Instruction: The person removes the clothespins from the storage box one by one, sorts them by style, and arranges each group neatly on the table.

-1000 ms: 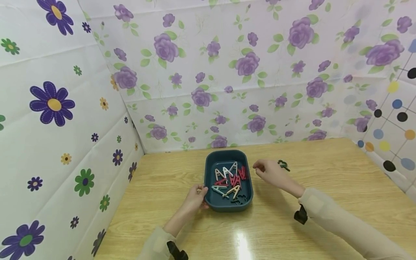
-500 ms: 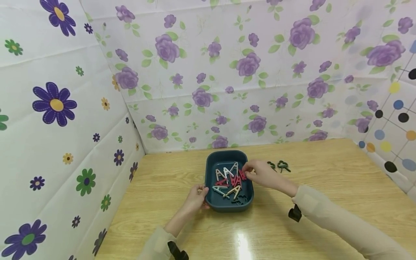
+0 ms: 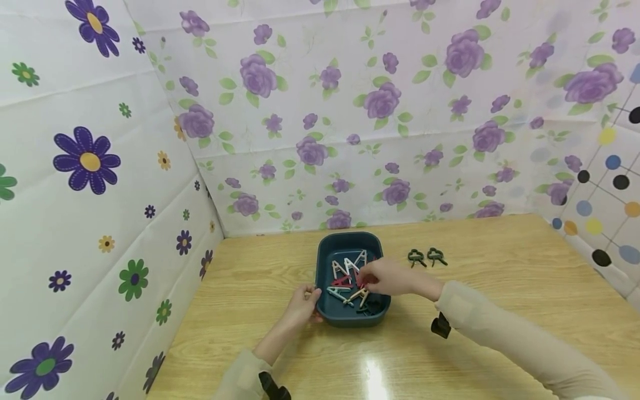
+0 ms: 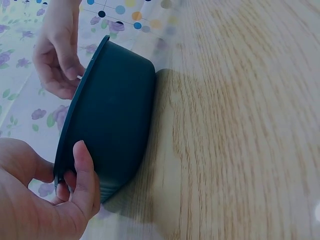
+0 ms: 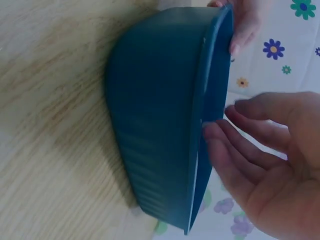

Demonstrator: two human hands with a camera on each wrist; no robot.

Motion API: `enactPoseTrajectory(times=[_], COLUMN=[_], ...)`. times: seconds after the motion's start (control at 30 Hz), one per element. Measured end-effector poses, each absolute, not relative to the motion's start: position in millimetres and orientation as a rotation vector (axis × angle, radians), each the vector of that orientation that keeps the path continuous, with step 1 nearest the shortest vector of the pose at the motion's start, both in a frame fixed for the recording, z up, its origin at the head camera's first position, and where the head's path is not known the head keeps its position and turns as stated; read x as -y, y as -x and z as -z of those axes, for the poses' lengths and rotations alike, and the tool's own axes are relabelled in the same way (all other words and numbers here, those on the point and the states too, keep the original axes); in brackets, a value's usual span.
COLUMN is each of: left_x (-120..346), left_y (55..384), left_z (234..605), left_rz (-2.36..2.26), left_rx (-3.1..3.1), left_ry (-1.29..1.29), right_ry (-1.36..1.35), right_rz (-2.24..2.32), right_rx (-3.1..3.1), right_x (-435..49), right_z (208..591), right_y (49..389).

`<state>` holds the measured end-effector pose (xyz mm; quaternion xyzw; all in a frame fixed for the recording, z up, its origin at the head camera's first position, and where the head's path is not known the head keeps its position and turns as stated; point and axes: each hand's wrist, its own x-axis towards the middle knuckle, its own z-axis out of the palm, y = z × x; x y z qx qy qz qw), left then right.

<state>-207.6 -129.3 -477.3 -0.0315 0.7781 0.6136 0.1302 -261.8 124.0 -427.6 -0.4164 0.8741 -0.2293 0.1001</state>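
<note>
A dark blue plastic bin (image 3: pixel 325 244) stands on the table. My left hand (image 3: pixel 301 303) grips its left rim, thumb over the edge and fingers under it, as the left wrist view (image 4: pixel 55 200) also shows. Inside lie several A-shaped clips: a white clip (image 3: pixel 350 265), a red clip (image 3: pixel 342 281), a light blue clip (image 3: pixel 340 294) and a cream clip (image 3: pixel 357 296). My right hand (image 3: pixel 387 276) reaches over the right rim, above the red and cream clips. In the right wrist view (image 5: pixel 280 160) its thumb and fingers stand apart; the clips are hidden there.
Two dark green cloud-shaped clips (image 3: pixel 416 256) lie side by side on the wooden table (image 3: pixel 500 311), right of the bin. Dark green pieces (image 3: pixel 367 310) rest in the bin's near right corner. Flower-patterned sheets (image 3: pixel 300 111) border the table at the back and left.
My right hand has moved left from beside the bin to inside it, uncovering a second dark green clip on the table. The left hand still holds the rim.
</note>
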Motion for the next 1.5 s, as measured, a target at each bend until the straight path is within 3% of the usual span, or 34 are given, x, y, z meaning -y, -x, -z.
enactPoseTrajectory(times=[0.67, 1.23, 1.5], left_x=[127, 125, 124], left_y=[207, 208, 207], left_z=[477, 477, 478], left_rz=[-1.781, -1.754, -1.748], left_rx=[-2.274, -2.295, -2.298], left_ry=[0.11, 0.151, 0.162], right_ry=[1.122, 1.205, 1.047], right_rz=[0.111, 0.33, -0.025], right_rx=[-2.443, -2.778, -2.979], right_x=[-94, -103, -103], right_z=[444, 465, 470], right_y=[248, 267, 263])
